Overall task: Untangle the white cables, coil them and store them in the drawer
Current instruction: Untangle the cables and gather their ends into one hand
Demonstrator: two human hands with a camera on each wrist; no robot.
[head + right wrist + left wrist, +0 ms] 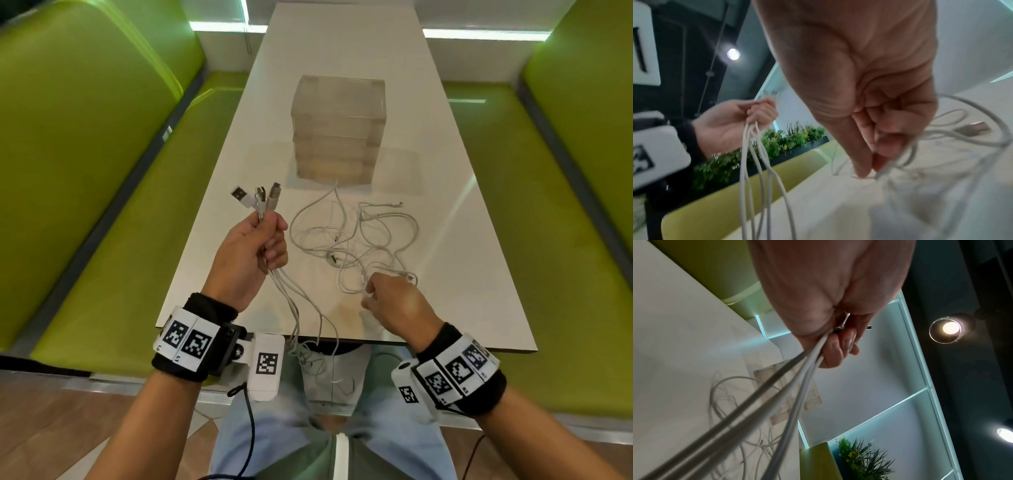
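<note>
Three plug ends gathered, the rest of the cables still tangled.

Left hand (251,250) is fisted round the cables (356,240) just below three USB plugs (257,198), their lengths trailing off the table (445,240) edge into the lap. Right hand (397,305) pinches a strand from the knotted heap on the table. Untangling looks barely begun; no coil is made, and the drawer unit (337,126) behind the heap stands closed.

White cables (346,240); white table (428,240); lime-green benches (102,171); translucent, frosted drawer unit (337,126); black wristbands (191,363) bearing black-and-white square-code tags; light blue jeans (394,442).
</note>
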